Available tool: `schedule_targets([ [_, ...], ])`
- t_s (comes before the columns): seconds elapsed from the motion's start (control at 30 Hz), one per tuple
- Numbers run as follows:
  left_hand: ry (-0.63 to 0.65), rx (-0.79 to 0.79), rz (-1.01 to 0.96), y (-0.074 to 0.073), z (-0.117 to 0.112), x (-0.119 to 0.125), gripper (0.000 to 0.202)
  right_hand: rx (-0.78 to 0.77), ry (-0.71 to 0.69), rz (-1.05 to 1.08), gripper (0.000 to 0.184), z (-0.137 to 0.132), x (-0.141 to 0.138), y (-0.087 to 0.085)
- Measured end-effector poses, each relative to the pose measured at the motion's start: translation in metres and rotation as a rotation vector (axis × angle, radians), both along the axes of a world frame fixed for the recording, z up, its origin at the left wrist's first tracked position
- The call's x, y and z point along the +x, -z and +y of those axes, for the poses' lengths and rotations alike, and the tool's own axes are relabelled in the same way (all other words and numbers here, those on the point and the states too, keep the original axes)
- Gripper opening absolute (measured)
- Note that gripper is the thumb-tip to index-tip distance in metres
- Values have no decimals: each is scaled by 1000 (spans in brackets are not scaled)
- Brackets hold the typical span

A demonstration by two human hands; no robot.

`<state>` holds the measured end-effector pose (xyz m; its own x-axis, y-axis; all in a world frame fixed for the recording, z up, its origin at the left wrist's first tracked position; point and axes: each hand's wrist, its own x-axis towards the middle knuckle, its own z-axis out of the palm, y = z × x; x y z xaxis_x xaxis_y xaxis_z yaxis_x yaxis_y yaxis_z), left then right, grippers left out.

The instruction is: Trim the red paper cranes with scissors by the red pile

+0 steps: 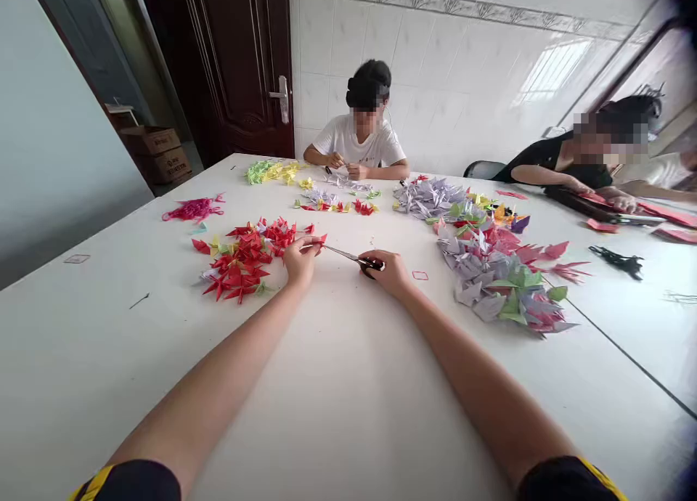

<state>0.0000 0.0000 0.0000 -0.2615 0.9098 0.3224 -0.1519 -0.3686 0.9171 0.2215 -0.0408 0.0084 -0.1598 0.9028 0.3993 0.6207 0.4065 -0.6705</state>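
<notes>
boxes: 2 brown card boxes [157, 155] sit stacked past the bench, upper left of frame.

red heap: lots of red paper cranes [237, 265] w/ a few yellow ones lie on the white bench [337, 392], just left of the L hand.

L hand: L hand [302, 261] is at mid frame, over the bench. Fingers [313, 243] pinch tight on a small red paper bit [319, 239].

red paper bit: sits at the tips of the L fingers, right by the scissors' points. Can't tell if they touch.

scissors: thin metal scissors [348, 255] w/ black handles lie almost flat, long way running left to right. Points aim up-left at the red paper bit. L hand is nearer the points, R hand is on the handles.

R hand: R hand [388, 272] is clenched on the handles, right of the L hand, w/ a short gap between the hands.

far person: a person in a white top [356, 141] sits across the bench, top middle, both hands close together.

pale heap: lilac and green paper cranes [490, 283] lie right of the R hand, w/ some red ones.

co-worker: a person in a black top [549, 160] sits upper right, hands on pink paper [667, 214].
</notes>
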Motion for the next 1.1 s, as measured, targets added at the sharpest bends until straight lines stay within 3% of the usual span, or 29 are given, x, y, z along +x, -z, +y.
schedule_targets([
  [1.1,83,-66,-140,-3,-4,1,12,96,-12,-17,33,2,1,4],
])
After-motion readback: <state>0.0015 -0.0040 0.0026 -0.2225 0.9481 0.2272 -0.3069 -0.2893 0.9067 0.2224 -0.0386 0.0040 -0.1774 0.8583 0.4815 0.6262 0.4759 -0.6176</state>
